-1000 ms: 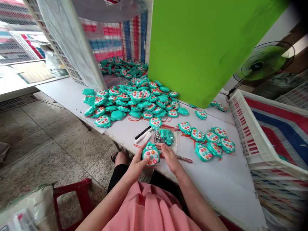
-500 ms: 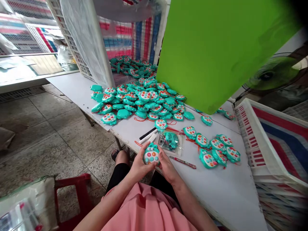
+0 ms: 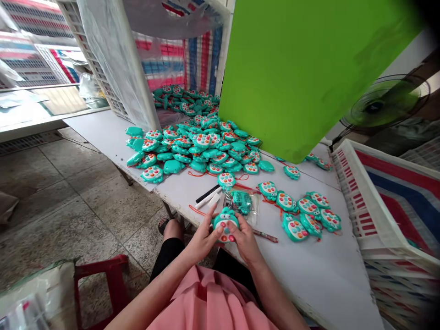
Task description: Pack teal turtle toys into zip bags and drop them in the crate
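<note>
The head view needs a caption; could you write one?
Left hand and right hand grip a teal toy beside a heap of matching toys.

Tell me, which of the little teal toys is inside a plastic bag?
The bagged toy, lying on the table just beyond the held toy: clear plastic covers it, while the others lie bare.

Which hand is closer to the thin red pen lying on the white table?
The right hand. It is just beside the thin red pen, while the left hand is farther off, across the teal button toy both hold.
</note>
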Motion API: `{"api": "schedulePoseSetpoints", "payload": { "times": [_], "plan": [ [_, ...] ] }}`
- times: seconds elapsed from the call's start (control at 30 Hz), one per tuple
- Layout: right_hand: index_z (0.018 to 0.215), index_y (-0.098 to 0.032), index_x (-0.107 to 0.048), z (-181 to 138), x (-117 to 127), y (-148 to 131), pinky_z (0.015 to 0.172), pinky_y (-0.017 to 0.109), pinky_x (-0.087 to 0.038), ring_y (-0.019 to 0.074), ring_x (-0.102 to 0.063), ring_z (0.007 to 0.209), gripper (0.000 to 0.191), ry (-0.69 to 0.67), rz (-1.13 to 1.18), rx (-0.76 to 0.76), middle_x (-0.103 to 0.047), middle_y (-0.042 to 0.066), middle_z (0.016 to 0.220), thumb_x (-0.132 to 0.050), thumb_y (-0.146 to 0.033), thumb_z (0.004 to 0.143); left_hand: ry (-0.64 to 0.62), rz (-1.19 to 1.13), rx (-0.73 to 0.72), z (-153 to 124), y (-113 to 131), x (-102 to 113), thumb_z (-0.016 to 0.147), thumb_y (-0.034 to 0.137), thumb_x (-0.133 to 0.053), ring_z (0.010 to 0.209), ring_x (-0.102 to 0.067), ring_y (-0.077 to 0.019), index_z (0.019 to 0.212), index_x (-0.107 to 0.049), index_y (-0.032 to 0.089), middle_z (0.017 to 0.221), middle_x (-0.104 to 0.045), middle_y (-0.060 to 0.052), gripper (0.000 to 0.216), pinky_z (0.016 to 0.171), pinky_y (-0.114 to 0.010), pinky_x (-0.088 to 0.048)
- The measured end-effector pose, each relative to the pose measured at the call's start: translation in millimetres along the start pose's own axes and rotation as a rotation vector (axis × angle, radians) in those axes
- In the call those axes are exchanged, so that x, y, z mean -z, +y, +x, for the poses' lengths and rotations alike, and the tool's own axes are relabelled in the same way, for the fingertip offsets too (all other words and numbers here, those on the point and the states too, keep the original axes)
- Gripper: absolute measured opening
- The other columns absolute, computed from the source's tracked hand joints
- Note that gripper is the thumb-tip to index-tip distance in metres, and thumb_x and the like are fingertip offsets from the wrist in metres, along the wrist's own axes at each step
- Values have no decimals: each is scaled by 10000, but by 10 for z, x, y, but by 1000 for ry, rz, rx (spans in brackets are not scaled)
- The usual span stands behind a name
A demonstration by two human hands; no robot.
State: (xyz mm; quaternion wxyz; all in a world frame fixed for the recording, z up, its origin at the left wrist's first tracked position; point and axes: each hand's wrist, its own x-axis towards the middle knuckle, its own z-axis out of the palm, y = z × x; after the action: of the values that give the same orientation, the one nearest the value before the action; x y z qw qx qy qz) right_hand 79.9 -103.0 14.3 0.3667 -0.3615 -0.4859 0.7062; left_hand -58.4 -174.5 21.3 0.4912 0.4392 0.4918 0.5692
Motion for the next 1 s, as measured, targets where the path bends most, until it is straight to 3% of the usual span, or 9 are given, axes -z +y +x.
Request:
{"api": "schedulePoseSetpoints", "payload": {
  "times": [0.1, 0.2, 0.27, 0.4, 0.57, 0.67, 0.83, 0.93, 1.0],
  "plan": [
    [1098, -244, -603, 95, 416, -140, 693, 307, -566, 160, -649, 795, 400, 232, 79, 39, -687, 6, 968, -726, -404, 753, 22, -6, 87, 75, 9, 42, 880, 443, -538, 930, -634, -194, 1437, -262, 289, 1341, -468, -123, 640, 676, -290, -547],
    [1060, -265, -595, 193, 900, -327, 721, 352, -582, 168, -655, 883, 382, 512, 286, 229, -667, -5, 1036, -702, -469, 756, 105, 57, 123, 167, -16, 103, 871, 446, -536, 869, -633, -172, 1296, -444, 229, 1145, -570, -98, 486, 654, -270, -531],
    [1065, -246, -596, 245, 1102, -404, 808, 355, -567, 179, -645, 990, 427, 567, 400, 316, -659, 23, 1091, -663, -541, 764, 123, 81, 135, 214, -52, 95, 865, 442, -535, 845, -628, -167, 1220, -504, 207, 1061, -592, -82, 427, 650, -271, -526],
    [1185, -213, -565, 377, 1016, -364, 910, 437, -517, 232, -646, 1027, 529, 458, 160, 244, -657, 92, 1128, -655, -530, 772, 73, 83, 193, 238, -121, -42, 844, 427, -550, 802, -625, -164, 1122, -573, 179, 989, -627, -80, 373, 638, -269, -511],
    [1407, -258, -413, 671, 631, -175, 1104, 549, -273, 350, -285, 1379, 833, 178, -885, 350, -355, 122, 1485, -765, -416, 668, 41, 77, 240, 161, -192, -124, 833, 419, -568, 793, -622, -165, 1053, -618, 173, 943, -659, -73, 334, 643, -263, -495],
    [1417, -288, -406, 821, 595, -85, 1098, 568, -252, 398, -180, 1405, 838, 132, -1260, 304, -239, 115, 1540, -765, -414, 670, 58, 86, 231, 102, -243, -59, 846, 417, -556, 807, -626, -169, 1070, -610, 174, 959, -665, -75, 336, 651, -266, -496],
    [1422, -335, -384, 865, 666, 9, 1074, 532, -301, 364, -263, 1384, 695, 120, -1435, 320, -261, 93, 1533, -650, -455, 792, 81, 389, 41, 272, -166, 137, 890, 357, -494, 812, -629, -174, 1050, -626, 186, 927, -679, -62, 269, 698, -279, -496],
    [1431, -329, -364, 823, 664, 47, 1063, 541, -308, 364, -272, 1377, 681, 135, -1458, 333, -252, 90, 1535, -621, -456, 813, 118, 769, -157, 688, -4, 258, 915, 290, -435, 904, -622, -189, 1056, -623, 197, 1001, -661, -72, 253, 796, -303, -485],
    [1436, -326, -350, 803, 658, 73, 1058, 549, -306, 363, -283, 1371, 671, 131, -1463, 345, -239, 93, 1539, -592, -475, 829, 137, 858, -201, 1052, 88, 295, 910, 268, -438, 1015, -588, -215, 1111, -597, 206, 1093, -624, -88, 264, 888, -341, -452]
  ]
}}
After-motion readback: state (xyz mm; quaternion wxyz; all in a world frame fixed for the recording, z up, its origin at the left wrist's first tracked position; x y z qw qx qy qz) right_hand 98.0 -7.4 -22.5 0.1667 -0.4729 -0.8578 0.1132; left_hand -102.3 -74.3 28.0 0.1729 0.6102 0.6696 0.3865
